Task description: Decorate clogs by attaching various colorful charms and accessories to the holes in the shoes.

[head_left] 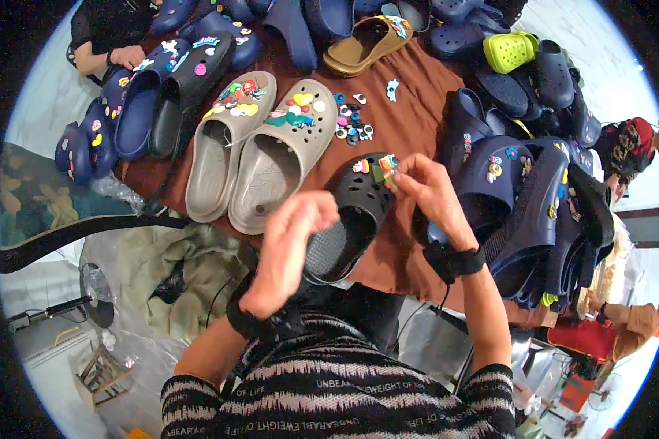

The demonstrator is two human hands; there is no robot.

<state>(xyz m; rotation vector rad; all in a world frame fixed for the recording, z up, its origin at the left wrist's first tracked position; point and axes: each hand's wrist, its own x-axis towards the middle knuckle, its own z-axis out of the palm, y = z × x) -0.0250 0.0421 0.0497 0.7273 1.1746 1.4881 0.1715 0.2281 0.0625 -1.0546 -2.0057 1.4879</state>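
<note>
The right hand (426, 189) pinches a small colourful charm (389, 165) at the toe of the black clog (351, 212). The left hand (289, 245), fingers curled, holds that clog's heel. It's best to keep the clog still and push straight into a hole.

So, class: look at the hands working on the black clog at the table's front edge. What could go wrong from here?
1. The black clog overhangs the table's front edge; if the left hand slips, it may drop.
2. The small charm at the right hand's fingertips could slip and get lost among the loose charms or the navy clogs.
3. A sweep of the left hand might nudge the beige clogs.
</note>
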